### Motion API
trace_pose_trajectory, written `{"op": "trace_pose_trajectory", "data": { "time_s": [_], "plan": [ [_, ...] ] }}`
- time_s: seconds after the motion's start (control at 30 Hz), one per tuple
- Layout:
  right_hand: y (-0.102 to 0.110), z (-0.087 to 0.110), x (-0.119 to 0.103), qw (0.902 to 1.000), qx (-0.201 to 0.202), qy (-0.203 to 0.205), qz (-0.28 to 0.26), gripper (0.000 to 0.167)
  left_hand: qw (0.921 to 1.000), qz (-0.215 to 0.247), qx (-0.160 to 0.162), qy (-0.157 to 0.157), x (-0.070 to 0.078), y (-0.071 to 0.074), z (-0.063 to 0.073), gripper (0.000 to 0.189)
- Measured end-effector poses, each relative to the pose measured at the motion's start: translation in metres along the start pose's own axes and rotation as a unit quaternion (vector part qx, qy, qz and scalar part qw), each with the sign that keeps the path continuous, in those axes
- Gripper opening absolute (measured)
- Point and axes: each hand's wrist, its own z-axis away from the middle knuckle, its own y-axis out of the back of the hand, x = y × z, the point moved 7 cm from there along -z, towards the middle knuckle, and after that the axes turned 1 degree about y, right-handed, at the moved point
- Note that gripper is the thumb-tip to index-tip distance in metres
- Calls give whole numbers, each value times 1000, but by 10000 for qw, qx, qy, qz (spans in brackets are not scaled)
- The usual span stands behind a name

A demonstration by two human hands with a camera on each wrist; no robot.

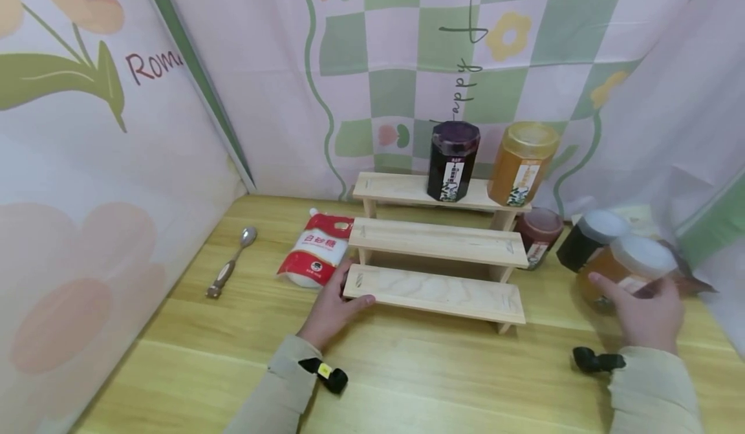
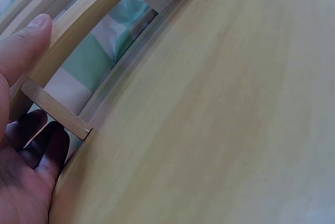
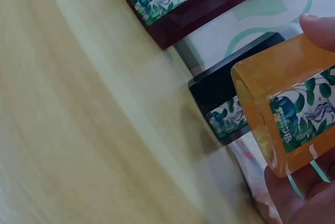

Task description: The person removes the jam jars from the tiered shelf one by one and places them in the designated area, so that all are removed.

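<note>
My left hand [image 1: 334, 308] grips the left end of the lowest step of a three-tier wooden display rack [image 1: 433, 292]. In the left wrist view the thumb lies along the step's front edge, and the fingers [image 2: 55, 148] are behind its leg. My right hand [image 1: 652, 314] holds a jar of orange preserve [image 1: 617, 269] with a whitish lid. Its base shows in the right wrist view, tilted and raised from the table. Beside it stand a dark jar [image 1: 582, 243] and a dark red jar [image 1: 538, 233]. On the top tier are a purple-black jar [image 1: 451, 162] and a yellow-orange jar [image 1: 520, 165].
A red and white bag of sugar [image 1: 317, 249] lies left of the rack. Farther left is a metal spoon [image 1: 233, 262]. A partly hidden brown packet [image 1: 692, 272] lies behind my right hand. Patterned curtains [image 1: 262, 97] hang along the table's back and left side.
</note>
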Motion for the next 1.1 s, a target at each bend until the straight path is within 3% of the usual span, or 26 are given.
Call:
{"op": "trace_pose_trajectory", "data": {
  "time_s": [0.17,0.33,1.1],
  "plan": [
    [-1,9,-12,9992,56,41,-403,89,10000,-39,24,13,-4,2,-2,98],
    [-3,17,-21,9988,111,120,-461,84,10000,-66,49,13,-5,5,-2,96],
    [0,51,-72,9952,-76,224,-953,90,10000,-81,57,0,1,0,-1,90]
  ]
}}
